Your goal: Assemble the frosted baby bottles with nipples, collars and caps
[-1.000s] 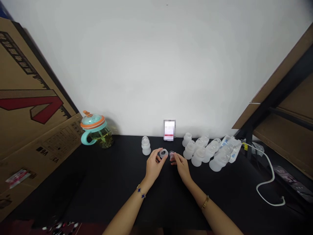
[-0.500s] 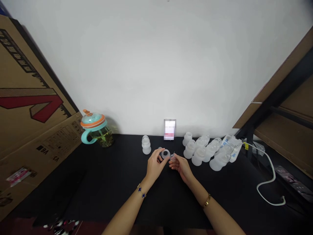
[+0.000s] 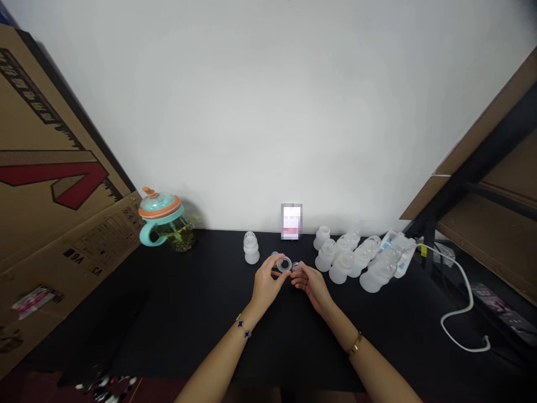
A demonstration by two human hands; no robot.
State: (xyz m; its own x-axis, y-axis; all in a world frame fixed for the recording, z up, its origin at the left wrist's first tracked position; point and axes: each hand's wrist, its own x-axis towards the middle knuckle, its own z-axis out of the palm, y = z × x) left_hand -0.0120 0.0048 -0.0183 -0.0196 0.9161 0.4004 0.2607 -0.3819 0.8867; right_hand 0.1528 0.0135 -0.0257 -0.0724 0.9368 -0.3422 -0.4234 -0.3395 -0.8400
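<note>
Ring (image 3: 290, 263) in left hand (image 3: 265, 281) and clear piece (image 3: 296, 267) in right hand (image 3: 315, 288), finger-pinched at lower centre, need light grips.

Soft light on the white wall (image 3: 268, 123) here, corners dimming, pixelated screen (image 3: 291, 222) glaring, faint shadow beside the jug (image 3: 180, 235), cardboard box (image 3: 46, 184) stretched at the left edge!

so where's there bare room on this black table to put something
Bare black tabletop lies between the teal-handled clear jug and the left forearm, and between the right forearm and the curved white cable. Crowded: right of the right hand, where translucent white plastic bottles stand close together.
</note>
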